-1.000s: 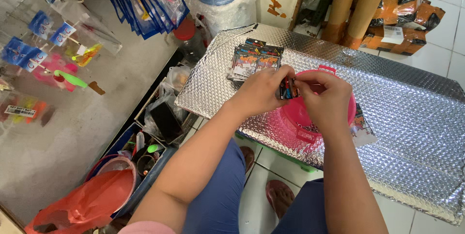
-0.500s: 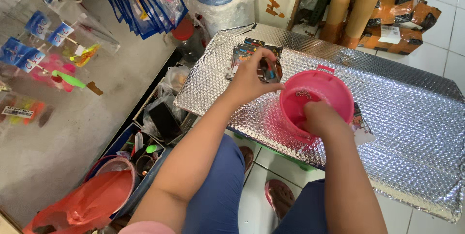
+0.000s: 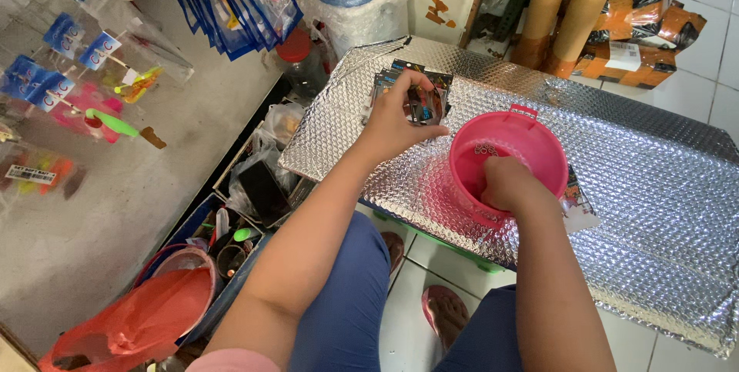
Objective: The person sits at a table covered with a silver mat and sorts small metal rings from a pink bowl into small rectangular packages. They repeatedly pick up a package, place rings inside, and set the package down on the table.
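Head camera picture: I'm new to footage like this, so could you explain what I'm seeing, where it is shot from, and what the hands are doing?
There is no machine here. A person wears a camera on the head, so it looks down along their own two bare arms and their knees. In front of them lies a silver bubble sheet used as a work surface. On it stands a pink bucket. The right hand reaches down inside the bucket; what it touches there is hidden. The left hand rests on a stack of small dark packets at the sheet's far edge, fingers pinching the top one. To the left, packets in clear bags hang on a wall, and a red plastic bag sits on the floor.
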